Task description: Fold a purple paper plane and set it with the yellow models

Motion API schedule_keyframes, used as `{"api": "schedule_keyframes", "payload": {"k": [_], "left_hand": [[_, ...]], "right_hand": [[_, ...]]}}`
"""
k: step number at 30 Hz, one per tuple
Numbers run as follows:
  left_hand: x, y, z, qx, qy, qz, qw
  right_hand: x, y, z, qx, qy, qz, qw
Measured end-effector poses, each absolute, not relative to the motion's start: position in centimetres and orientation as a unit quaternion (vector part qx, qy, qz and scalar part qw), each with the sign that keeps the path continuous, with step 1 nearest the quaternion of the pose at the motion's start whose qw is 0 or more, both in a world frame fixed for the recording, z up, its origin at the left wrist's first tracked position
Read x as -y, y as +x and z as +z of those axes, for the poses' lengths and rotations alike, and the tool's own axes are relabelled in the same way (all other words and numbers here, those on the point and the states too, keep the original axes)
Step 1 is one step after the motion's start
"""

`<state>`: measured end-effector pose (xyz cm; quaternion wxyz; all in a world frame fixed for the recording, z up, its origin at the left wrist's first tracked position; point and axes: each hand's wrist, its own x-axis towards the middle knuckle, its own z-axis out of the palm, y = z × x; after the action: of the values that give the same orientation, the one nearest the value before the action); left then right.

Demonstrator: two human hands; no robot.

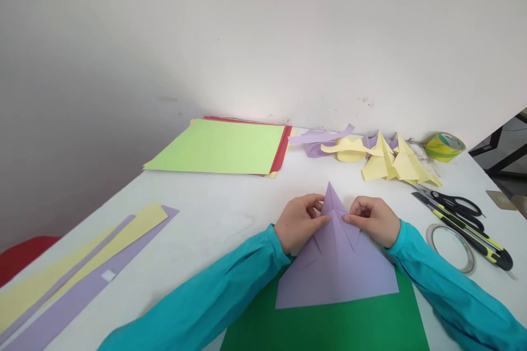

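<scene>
A folded sheet of purple paper [335, 269] with a pointed top is held over a green sheet [329, 326] at the front of the table. My left hand [302, 222] pinches its left side just below the tip, thumb on the near face. On the opposite side, my right hand [374, 220] grips the same paper between thumb and curled fingers. Creases run down the paper's middle and slant across both sides, and its wide lower edge spreads toward me. The fingers behind the paper are partly hidden.
Colored sheets [222, 145] are stacked at the back, beside folded yellow paper pieces [381, 159] and a tape roll [444, 146]. Scissors [457, 205], a utility knife [469, 233] and a clear tape roll [450, 248] lie right. Paper strips [99, 263] lie left.
</scene>
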<state>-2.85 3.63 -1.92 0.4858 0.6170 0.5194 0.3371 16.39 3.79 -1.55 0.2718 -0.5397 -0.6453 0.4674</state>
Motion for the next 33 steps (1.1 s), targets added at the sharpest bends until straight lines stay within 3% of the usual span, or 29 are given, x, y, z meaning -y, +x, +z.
{"api": "schedule_keyframes", "payload": {"k": [5, 14, 24, 33], "left_hand": [[-4.0, -3.1, -1.2, -0.465, 0.554, 0.358, 0.591], [-3.3, -2.8, -0.3, -0.321, 0.447, 0.387, 0.74], [-2.6, -2.3, -0.1, -0.281, 0.448, 0.384, 0.757], [-3.0, -2.6, 0.4, -0.389, 0.499, 0.4, 0.663]], "right_hand": [[-3.9, 16.4, -1.1, 0.585, -0.505, 0.545, 0.325], [-3.3, 16.0, -0.5, 0.538, -0.433, 0.658, 0.301], [-3.1, 15.5, -0.8, 0.523, -0.378, 0.705, 0.293], [-3.3, 16.0, -0.7, 0.529, -0.413, 0.647, 0.362]]}}
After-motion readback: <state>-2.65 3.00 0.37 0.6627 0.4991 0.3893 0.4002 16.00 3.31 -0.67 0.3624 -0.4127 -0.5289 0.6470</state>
